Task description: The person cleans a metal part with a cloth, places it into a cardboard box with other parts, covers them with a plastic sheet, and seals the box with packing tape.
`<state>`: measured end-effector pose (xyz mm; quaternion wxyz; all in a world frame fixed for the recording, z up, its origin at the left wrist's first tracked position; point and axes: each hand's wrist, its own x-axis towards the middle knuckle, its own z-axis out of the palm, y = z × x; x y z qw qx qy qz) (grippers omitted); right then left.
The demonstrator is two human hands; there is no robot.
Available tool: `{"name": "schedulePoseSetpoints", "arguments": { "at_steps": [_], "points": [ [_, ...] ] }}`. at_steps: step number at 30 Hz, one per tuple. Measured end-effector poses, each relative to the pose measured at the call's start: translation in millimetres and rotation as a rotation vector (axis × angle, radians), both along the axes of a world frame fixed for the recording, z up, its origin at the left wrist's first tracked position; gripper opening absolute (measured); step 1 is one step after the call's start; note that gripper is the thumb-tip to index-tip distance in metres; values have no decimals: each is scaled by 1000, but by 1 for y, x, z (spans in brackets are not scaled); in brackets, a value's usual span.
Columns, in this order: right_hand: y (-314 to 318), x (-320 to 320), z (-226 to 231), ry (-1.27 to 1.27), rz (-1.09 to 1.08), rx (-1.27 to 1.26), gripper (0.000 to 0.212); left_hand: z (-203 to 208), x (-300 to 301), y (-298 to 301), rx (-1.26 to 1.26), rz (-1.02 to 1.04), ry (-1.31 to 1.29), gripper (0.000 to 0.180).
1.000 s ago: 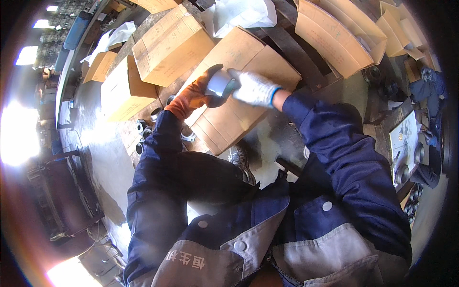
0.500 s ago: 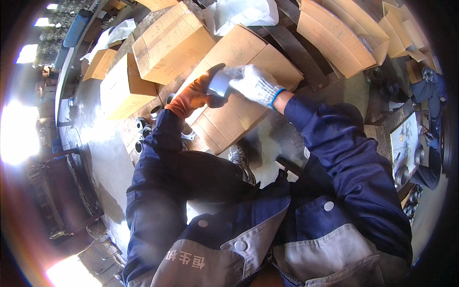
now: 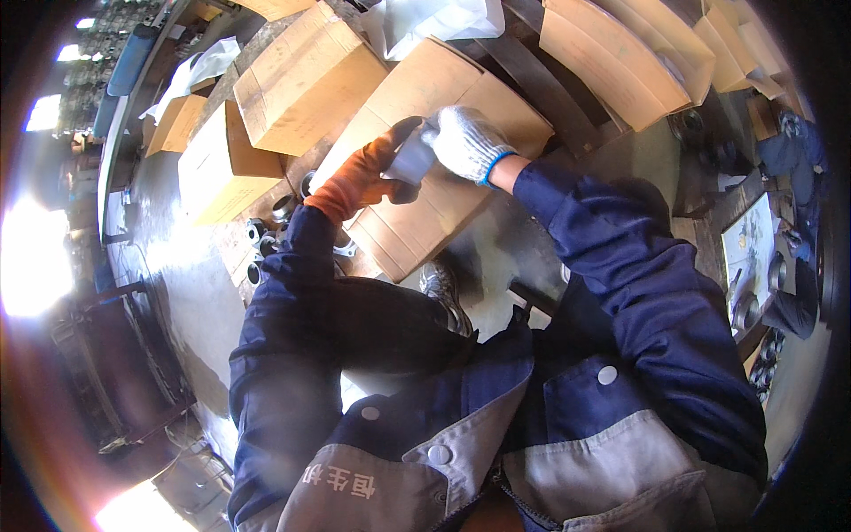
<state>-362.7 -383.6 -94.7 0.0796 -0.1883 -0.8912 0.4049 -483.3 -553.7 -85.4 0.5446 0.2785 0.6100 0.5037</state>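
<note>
Orange with dark fingers, the glove on my left hand (image 3: 359,182) wraps round a small pale bluish-white piece (image 3: 413,162), smooth and flat-looking; I cannot tell its exact kind. My right hand (image 3: 470,144), in a white knitted glove with a blue cuff edge, has its fingers closed at the upper right edge of that piece. What its fingertips pinch is hidden. Both hands are above a large closed cardboard box (image 3: 434,226).
More cardboard boxes (image 3: 306,80) stand at the far left, and open cartons (image 3: 612,62) at the far right. White plastic sheeting (image 3: 430,19) lies behind. Metal fittings (image 3: 257,232) sit left of my left arm. Another person (image 3: 793,151) works at the right beside a pale board (image 3: 749,253).
My right hand has shifted slightly left and up, and its fingers have bent in more at the edge of the pale piece. My left hand keeps its hold.
</note>
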Motion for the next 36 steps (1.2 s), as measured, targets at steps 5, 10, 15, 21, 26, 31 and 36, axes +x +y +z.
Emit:
{"name": "schedulePoseSetpoints", "arguments": {
  "at_steps": [5, 10, 15, 21, 26, 31, 36],
  "points": [
    [-2, 11, 30, -12, 244, -119, 33, -14, -10, -10, 106, -106, 210, 68],
    [12, 37, 68, -256, 493, -634, 43, -29, -26, -23, 73, -42, 165, 59],
    [25, 33, 47, -238, 284, -158, 34, -42, -37, -33, 254, -30, -564, 60],
    [9, 28, 18, -130, 298, 135, 26, -45, -34, -38, 121, -18, -57, 64],
    [-3, 28, 18, -173, 352, 269, 27, -41, -34, -36, 169, -102, 21, 88],
    [-10, 29, 9, -118, 313, 406, 27, -40, -36, -36, 106, -53, 2, 92],
    [-9, 30, 6, -84, 293, 413, 26, -42, -36, -38, 115, -44, -24, 95]
  ]
}}
